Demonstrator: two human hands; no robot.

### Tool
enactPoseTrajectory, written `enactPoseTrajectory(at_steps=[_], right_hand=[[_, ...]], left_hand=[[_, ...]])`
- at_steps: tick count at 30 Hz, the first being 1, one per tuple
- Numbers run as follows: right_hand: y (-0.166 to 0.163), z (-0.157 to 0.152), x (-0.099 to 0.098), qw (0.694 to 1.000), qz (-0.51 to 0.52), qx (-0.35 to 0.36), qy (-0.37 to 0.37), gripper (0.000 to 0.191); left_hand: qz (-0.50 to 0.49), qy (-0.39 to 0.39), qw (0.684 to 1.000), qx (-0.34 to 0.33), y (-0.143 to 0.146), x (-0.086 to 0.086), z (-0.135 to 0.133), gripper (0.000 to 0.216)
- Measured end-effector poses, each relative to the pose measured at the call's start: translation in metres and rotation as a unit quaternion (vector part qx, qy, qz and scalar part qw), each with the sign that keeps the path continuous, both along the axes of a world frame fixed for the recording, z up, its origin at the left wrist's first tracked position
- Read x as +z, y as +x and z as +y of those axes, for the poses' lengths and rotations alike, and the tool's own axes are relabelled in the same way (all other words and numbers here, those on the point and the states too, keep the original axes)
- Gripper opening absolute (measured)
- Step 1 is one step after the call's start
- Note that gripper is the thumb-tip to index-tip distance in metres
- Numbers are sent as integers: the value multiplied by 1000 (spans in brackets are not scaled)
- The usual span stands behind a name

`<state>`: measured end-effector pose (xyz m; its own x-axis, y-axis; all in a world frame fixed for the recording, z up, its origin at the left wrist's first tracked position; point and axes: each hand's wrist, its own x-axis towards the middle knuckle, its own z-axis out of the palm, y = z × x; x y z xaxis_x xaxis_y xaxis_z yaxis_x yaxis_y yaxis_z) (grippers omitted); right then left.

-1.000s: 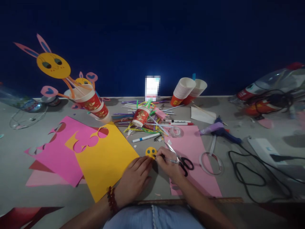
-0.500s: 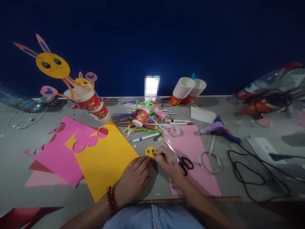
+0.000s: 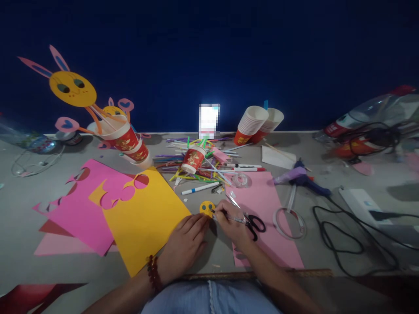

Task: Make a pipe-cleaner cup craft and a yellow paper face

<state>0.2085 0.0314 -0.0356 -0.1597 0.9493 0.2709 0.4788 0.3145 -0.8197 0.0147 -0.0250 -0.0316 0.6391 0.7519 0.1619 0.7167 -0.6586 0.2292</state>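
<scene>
Head view: pen tip at a small yellow disc

From the left, a rabbit face (image 3: 73, 89) rises on orange stems above red-and-white paper cups (image 3: 122, 140). Nearer lie a magenta sheet (image 3: 88, 209) and, overlapping it, a yellow sheet (image 3: 144, 226), both with curved cut edges. Beside the yellow sheet, the left hand (image 3: 188, 237) lies flat, fingers straight and close together, gripping nothing; their tips appear to rest on the lower edge of the yellow disc (image 3: 207, 210).

That is a slight hold. Firm pen pressure could turn or slide the disc, and a stroke would then go astray; if the ink is wet, a fingertip drawn across it could smear.

The disc sits on the tabletop (image 3: 216, 248) between the two hands. It is round and plain yellow, with two dark eye spots side by side; its lower part is hidden, and finer marks are too small to read.

To its right, the right hand (image 3: 231, 218) is closed around a pen (image 3: 238, 220), tip at the disc. Scissors (image 3: 251, 226) lie just beside that hand on a pink sheet (image 3: 275, 209); a careless shift of the wrist could knock them.
</scene>
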Motion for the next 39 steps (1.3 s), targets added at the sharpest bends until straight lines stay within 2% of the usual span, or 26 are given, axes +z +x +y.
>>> enactPoseTrajectory(at_steps=[12,30,39], right_hand=[[-1,0,2,1000,-2,-5,-15,20],[0,-1,1,1000,1,-6,-14,21],[2,-2,-4,989,123,-66,-54,13]], left_hand=[[-6,-5,1000,3,0,-3,-1,45],[-1,-5,1000,-2,1,1,0,43],[-7,4,1000,5,0,-3,-1,43]])
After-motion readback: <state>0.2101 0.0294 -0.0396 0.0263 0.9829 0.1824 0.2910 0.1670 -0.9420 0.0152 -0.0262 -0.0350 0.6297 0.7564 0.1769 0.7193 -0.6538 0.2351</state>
